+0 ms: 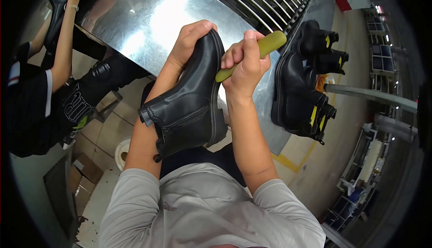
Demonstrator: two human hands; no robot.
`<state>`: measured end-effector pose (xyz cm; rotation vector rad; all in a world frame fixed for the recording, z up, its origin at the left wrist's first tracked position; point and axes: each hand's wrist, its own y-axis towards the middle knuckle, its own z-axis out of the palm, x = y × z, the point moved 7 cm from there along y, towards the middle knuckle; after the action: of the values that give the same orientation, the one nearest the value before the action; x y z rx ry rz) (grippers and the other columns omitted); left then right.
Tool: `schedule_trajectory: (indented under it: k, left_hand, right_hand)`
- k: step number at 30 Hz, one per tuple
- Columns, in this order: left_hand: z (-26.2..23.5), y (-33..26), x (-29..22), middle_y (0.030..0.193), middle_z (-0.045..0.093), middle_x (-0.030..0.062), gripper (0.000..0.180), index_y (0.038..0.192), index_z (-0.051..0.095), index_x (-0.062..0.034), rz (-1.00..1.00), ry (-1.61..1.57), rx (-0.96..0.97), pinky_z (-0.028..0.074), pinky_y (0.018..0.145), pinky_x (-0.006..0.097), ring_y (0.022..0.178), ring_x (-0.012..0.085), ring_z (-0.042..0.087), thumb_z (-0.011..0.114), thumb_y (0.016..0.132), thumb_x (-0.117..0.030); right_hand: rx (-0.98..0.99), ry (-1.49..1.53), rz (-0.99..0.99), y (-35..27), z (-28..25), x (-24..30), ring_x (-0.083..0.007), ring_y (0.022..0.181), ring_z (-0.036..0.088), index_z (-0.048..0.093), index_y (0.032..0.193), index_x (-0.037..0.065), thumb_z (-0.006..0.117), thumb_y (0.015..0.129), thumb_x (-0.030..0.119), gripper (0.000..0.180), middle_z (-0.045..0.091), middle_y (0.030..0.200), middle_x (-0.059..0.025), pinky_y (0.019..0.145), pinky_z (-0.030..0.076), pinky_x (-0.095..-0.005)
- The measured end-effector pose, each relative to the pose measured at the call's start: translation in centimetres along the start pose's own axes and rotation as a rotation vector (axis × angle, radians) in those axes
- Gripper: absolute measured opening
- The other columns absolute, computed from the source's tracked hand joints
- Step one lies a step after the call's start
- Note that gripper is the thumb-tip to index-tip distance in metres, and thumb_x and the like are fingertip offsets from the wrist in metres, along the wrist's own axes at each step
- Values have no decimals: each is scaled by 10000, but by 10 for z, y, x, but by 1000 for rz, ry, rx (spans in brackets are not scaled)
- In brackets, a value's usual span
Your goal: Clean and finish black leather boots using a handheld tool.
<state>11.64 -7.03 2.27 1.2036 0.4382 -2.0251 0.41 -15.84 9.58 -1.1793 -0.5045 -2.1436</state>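
A black ankle boot (193, 90) with a side zip is tilted in front of my chest, its toe pointing away from me and its shaft hanging toward my lap. My left hand (189, 43) is closed round the toe end from the left. In my closed right hand (246, 65) is a long yellow-green bar with rounded ends (272, 44). Its lower tip comes close to the sole edge on the boot's right side; I cannot tell whether the two touch.
Several black boots (294, 90) with yellow-green tabs lie on the right part of the shiny metal table (166, 18). Beyond my hands is a rack of curved metal bars (270, 0). At the left, a co-worker's arm (65, 45) is beside another black boot (55, 16).
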Motion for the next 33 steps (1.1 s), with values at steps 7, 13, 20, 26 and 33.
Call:
schedule_trajectory:
  k: [7, 13, 20, 26, 33]
  left_hand:
    - [-4, 7, 5, 832, 654, 14, 335, 953, 699, 10, 18, 39, 11, 466, 755, 228, 773, 86, 586, 541, 1034, -275]
    - [-1, 11, 4, 887, 689, 83, 340, 987, 682, 49, 83, 193, 42, 483, 839, 263, 872, 139, 625, 533, 1015, -255]
    - [-6, 9, 9, 856, 680, 72, 347, 975, 689, 40, 89, 194, 10, 481, 843, 265, 856, 129, 615, 542, 1010, -272]
    - [-4, 9, 8, 850, 677, 63, 352, 978, 700, 34, 100, 232, 27, 481, 839, 256, 854, 124, 614, 538, 1012, -277]
    - [-6, 10, 15, 840, 636, 7, 349, 963, 706, 11, 22, 95, 3, 464, 757, 230, 789, 70, 578, 535, 1038, -284]
  right_hand:
    - [-25, -133, -7, 11, 5, 1, -107, 423, 422, 536, 952, 73, 653, 1024, 233, 212, 402, 572, 9, 387, 377, -267]
    - [-24, -143, -34, 34, 7, 2, -102, 413, 420, 530, 946, 64, 652, 1018, 215, 207, 413, 566, 1, 377, 374, -262]
    - [47, -188, -41, 43, 16, -3, -97, 403, 414, 517, 937, 46, 659, 1007, 193, 216, 422, 563, 2, 368, 368, -258]
    - [75, -241, -70, 52, 29, -2, -88, 398, 410, 533, 946, 38, 662, 998, 170, 192, 454, 570, 0, 367, 351, -249]
    - [83, -156, -83, 72, 31, -2, -121, 418, 428, 508, 944, 72, 668, 994, 193, 207, 426, 584, 0, 383, 380, -289]
